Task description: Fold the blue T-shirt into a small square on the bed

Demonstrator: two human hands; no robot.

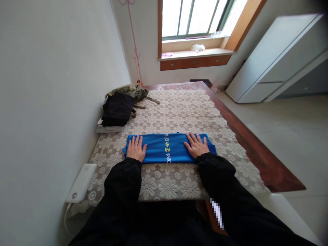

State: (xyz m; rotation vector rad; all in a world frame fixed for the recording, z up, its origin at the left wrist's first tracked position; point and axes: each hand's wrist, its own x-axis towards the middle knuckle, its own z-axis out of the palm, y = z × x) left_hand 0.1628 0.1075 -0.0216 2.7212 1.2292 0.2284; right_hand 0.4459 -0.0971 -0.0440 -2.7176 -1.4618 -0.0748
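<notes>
Floral lace bedspread (176, 112) underneath, pile of dark and olive clothes (123, 106) beyond and to the left by the wall, white power bank (81, 182) nearer and left, white cabinet (279, 58) far right, window sill (196, 53) far ahead.

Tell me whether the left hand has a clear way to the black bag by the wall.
Probably yes: the left hand lies flat on the blue cloth, and only bare bedcover lies between it and the black bag.
</notes>
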